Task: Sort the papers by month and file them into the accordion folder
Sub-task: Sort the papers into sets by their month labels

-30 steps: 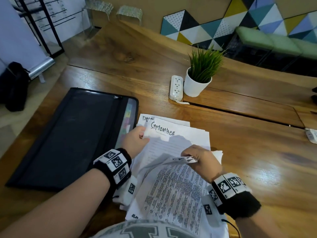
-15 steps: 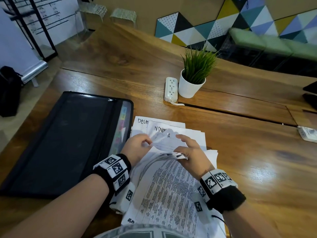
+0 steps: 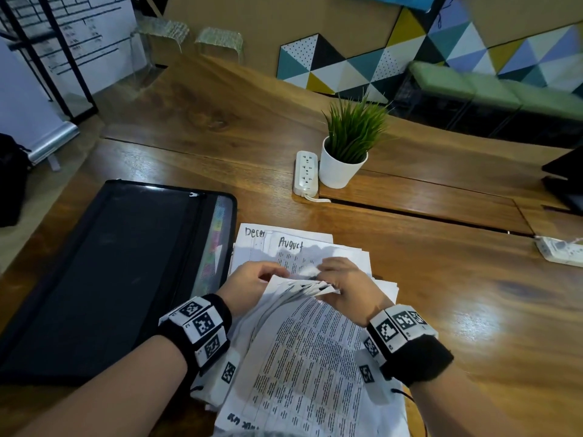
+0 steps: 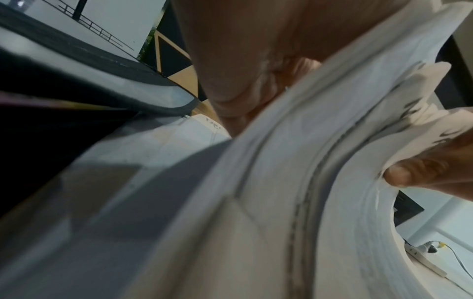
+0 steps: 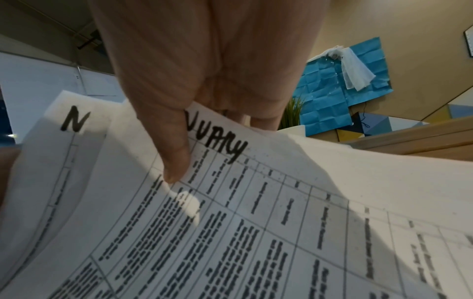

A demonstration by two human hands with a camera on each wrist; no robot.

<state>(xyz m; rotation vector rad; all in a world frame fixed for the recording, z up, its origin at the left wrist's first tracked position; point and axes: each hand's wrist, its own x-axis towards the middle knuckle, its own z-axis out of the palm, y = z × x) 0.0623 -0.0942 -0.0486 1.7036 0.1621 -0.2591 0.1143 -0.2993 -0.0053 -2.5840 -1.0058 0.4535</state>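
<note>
- Papers [image 3: 303, 357] stacked on bench [image 3: 457, 294], right of accordion folder [image 3: 104, 272].
- Left hand [image 3: 252, 287] and right hand [image 3: 345, 287] both pinch curled-back sheets.
- "August" sheet [image 3: 293, 247] exposed.

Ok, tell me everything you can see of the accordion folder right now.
The accordion folder is black and lies flat on the wooden table, left of the papers. Its dark flap faces up, with a zip along the far-right side. Along its right edge a translucent strip shows coloured tabs. The left hand works the papers beside it, and neither hand touches it. No paper is seen going into it.
</note>
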